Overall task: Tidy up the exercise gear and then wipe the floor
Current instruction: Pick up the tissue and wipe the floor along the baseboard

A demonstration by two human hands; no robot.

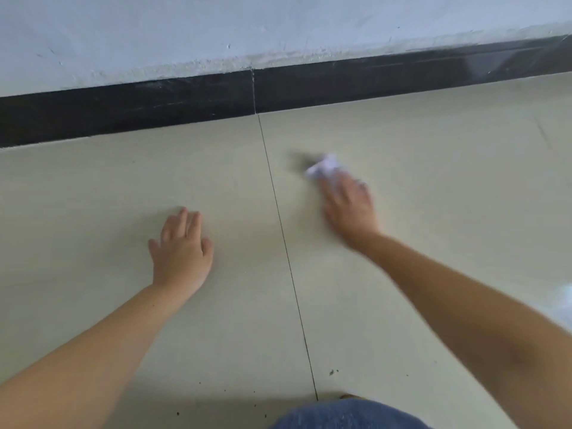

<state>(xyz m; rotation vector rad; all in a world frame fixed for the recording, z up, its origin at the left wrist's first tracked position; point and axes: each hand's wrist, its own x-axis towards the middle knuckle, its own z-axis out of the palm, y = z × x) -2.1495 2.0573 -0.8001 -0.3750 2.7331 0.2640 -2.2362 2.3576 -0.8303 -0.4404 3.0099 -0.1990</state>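
Note:
My right hand (349,209) presses a crumpled white tissue (325,168) onto the beige tiled floor (433,168), right of the dark grout line (284,243); hand and tissue are blurred by motion, so how the fingers lie on the tissue is unclear. My left hand (182,252) lies flat on the floor, fingers straight, left of the grout line and holding nothing. No exercise gear is in view.
A black skirting board (154,109) runs along the foot of the white wall (216,29) just beyond the hands. Small dark specks of dirt (331,372) lie on the tiles near my knee in blue jeans (346,416) at the bottom edge.

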